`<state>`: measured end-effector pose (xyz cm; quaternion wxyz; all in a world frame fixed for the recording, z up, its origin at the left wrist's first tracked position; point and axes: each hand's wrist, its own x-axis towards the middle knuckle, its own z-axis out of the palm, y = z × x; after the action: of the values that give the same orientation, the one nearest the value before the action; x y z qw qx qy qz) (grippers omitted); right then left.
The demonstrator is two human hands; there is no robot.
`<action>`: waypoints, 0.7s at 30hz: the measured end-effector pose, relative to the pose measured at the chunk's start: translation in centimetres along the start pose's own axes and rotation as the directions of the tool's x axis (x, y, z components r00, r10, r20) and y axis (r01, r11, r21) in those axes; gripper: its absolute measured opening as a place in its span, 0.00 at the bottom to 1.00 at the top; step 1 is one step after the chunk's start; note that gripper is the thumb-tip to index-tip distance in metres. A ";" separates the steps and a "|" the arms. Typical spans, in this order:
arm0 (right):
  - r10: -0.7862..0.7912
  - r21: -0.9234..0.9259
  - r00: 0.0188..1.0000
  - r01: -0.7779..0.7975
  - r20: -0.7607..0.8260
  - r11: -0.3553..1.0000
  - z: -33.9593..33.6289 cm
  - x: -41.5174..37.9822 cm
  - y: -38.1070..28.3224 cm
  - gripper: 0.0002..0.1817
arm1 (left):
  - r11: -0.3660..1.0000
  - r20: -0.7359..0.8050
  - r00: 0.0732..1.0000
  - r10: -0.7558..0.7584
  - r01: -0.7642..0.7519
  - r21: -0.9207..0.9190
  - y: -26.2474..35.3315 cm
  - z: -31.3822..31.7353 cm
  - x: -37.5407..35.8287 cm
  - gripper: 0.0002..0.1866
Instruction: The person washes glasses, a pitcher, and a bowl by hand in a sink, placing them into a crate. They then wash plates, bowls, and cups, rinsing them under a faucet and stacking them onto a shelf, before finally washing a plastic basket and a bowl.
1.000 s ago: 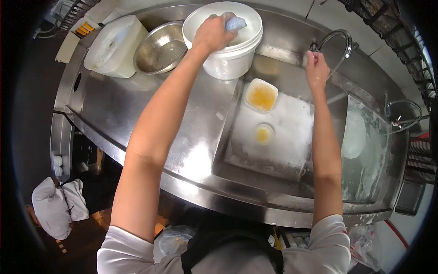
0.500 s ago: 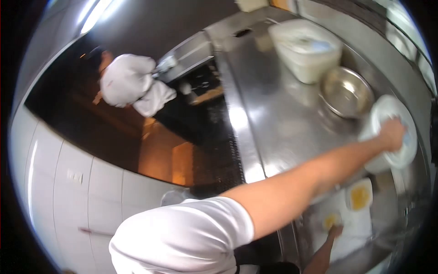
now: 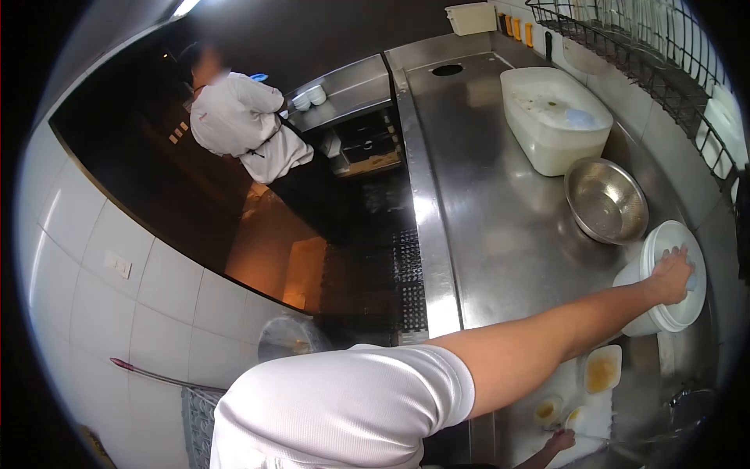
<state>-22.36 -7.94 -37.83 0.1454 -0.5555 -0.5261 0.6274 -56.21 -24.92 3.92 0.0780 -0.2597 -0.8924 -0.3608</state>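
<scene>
My left hand point(image 3: 670, 277) reaches across the counter to the lid point(image 3: 673, 314) of a round white bucket point(image 3: 639, 301). Its fingers are bent around a light blue sponge or cloth point(image 3: 691, 282), pressed against the lid. Near the bottom edge, my right hand point(image 3: 561, 439) pinches the rim of a small round dish point(image 3: 576, 420) with yellow in it. Beside it are another small dish point(image 3: 548, 409) with yellow contents and a rectangular white container point(image 3: 602, 369) with a yellow-orange patch inside, all on a pale surface.
On the steel counter point(image 3: 500, 234) are a metal bowl point(image 3: 606, 201) and a white tub point(image 3: 556, 121) of cloudy liquid with a blue item. A wire rack point(image 3: 652, 66) hangs above. A faucet point(image 3: 687, 393) is lower right. Another person point(image 3: 242, 117) stands at upper left.
The view has shifted, so the counter items appear lower. My left hand stays at the bucket lid with the blue item. My right hand is at a small dish, and a second one now shows.
</scene>
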 end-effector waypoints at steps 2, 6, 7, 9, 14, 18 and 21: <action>0.048 0.098 0.993 -0.058 0.106 0.993 -1.0 0.3 -1.0 0.09 | 0.999 -0.043 0.999 0.019 -0.021 -0.049 0.6 -0.3 -0.7 0.24; 0.140 0.484 0.900 -0.347 0.412 0.803 -2.2 -2.2 -5.2 0.10 | 0.941 -0.241 0.966 0.090 -0.161 -0.296 0.1 -1.1 -0.5 0.25; 0.173 0.464 0.900 -0.363 0.401 0.808 -2.9 -1.0 -4.9 0.09 | 0.904 -0.306 0.947 0.096 -0.211 -0.371 0.6 -2.1 -1.0 0.26; 0.230 0.429 0.892 -0.396 0.388 0.812 -3.0 1.4 -4.3 0.09 | 0.865 -0.372 0.925 0.082 -0.251 -0.435 3.0 -3.8 -2.9 0.26; 0.319 0.450 0.897 -0.431 0.305 0.782 -3.5 -0.4 -5.8 0.08 | 0.783 -0.331 0.887 0.323 -0.447 -0.433 6.1 -1.2 -11.2 0.27; 0.217 0.290 0.936 -0.297 0.277 0.910 -4.5 -2.8 -6.4 0.07 | 0.911 0.275 0.899 0.340 -0.242 -0.334 6.5 1.4 -18.7 0.23; 0.172 0.070 0.943 -0.200 0.286 0.977 -5.0 -6.1 -7.8 0.09 | 0.967 0.357 0.900 0.250 -0.247 -0.054 6.2 8.5 -23.7 0.21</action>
<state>-19.18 -6.94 -27.22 0.0371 -0.5011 -0.4551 0.7351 -32.39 -24.96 -6.25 -0.0430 -0.4335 -0.8497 -0.2971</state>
